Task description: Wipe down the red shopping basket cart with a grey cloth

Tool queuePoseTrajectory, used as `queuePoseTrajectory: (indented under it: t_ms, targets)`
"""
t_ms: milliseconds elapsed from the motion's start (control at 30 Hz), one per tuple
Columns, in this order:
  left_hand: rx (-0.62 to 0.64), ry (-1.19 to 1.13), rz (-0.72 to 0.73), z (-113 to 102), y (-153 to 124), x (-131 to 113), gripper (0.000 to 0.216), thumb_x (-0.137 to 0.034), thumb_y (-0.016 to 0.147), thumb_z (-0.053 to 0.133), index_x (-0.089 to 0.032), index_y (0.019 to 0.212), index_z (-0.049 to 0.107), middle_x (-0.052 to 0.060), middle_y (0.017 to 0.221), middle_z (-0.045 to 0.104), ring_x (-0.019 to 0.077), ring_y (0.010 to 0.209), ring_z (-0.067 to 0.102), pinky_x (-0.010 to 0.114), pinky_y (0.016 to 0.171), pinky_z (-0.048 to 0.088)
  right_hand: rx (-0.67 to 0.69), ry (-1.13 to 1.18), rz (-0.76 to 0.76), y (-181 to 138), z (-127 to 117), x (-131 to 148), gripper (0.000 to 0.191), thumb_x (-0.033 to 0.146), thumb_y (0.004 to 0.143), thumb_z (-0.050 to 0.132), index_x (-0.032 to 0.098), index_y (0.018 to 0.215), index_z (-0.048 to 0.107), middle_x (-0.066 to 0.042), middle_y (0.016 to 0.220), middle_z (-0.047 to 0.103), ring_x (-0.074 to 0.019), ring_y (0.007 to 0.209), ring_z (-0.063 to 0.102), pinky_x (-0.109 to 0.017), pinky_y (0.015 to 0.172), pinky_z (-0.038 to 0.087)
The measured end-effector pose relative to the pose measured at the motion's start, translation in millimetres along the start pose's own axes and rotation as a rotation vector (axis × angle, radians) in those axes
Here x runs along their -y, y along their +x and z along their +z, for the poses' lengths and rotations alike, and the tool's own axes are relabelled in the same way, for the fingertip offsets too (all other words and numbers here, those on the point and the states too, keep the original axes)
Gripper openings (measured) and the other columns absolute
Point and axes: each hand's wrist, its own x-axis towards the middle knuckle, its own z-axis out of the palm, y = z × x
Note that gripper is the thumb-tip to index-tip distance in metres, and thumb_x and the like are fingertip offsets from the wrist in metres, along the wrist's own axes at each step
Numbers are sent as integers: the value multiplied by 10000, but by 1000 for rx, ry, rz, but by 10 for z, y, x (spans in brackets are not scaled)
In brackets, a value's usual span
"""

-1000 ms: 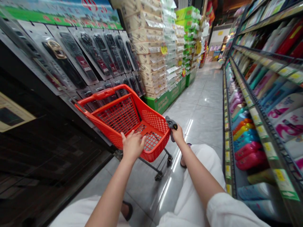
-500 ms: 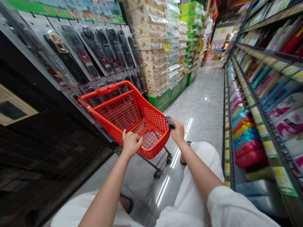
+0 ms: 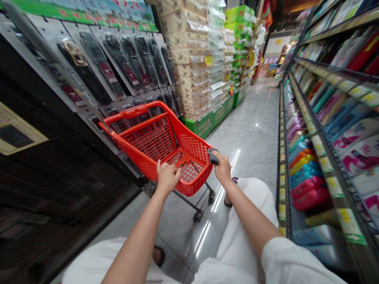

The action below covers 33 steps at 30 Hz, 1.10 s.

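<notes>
A small red plastic shopping cart on black castors stands in a shop aisle in front of me, its mesh basket empty. My left hand is closed over the cart's near rim at the left. My right hand grips the grey handle grip at the cart's near right corner. Both forearms reach forward over my white clothing.
On the left hangs a black display wall of packaged belts. Beyond it stand stacked tissue packs on green bases. A shelf of colourful bottles and packs runs along the right. Glossy grey floor tiles stretch ahead between them.
My left hand has gone from fingers spread on the cart rim to a closed grip. My right hand has settled on the grey grip. The cart has rolled slightly forward.
</notes>
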Motion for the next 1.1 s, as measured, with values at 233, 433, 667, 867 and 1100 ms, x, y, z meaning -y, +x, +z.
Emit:
queuePoseTrajectory:
  t_ms: [233, 433, 667, 867, 1100]
  targets:
    - [-26, 90, -85, 54, 102, -220, 489, -367, 931, 365, -213, 657, 739, 75, 761, 736, 263, 866, 590, 562, 1145, 160, 86, 29, -32, -479, 130, 389, 726, -27, 635, 432, 256, 1274, 625, 11, 1357, 611, -233, 1012, 515, -389, 942, 462]
    - [2, 91, -40, -44, 37, -291, 496, -368, 941, 353, -205, 699, 755, 85, 799, 746, 244, 848, 615, 489, 1082, 276, 79, 47, -13, -211, -27, 137, 645, -5, 668, 427, 267, 1199, 674, 13, 1277, 667, -218, 1033, 572, -395, 954, 453]
    - [22, 89, -62, -27, 19, -397, 508, -362, 952, 346, -187, 723, 764, 94, 803, 749, 244, 866, 620, 468, 1070, 278, 17, 43, 77, 210, -119, -174, 527, 67, 664, 435, 236, 1063, 734, -23, 1071, 745, -238, 975, 620, -390, 929, 444]
    - [44, 111, -45, -72, -151, -526, 502, -354, 959, 351, -174, 736, 764, 97, 788, 736, 242, 842, 609, 434, 1000, 319, -18, -33, 83, 65, -253, -146, 473, 103, 628, 447, 233, 963, 755, -29, 948, 749, -240, 897, 593, -366, 854, 457]
    - [36, 91, 11, -17, -145, -844, 477, -380, 965, 356, -194, 772, 750, 93, 840, 728, 243, 851, 597, 420, 856, 332, -84, 132, 202, 516, -269, -447, 360, 145, 611, 443, 186, 806, 743, -31, 783, 738, -209, 772, 619, -326, 780, 473]
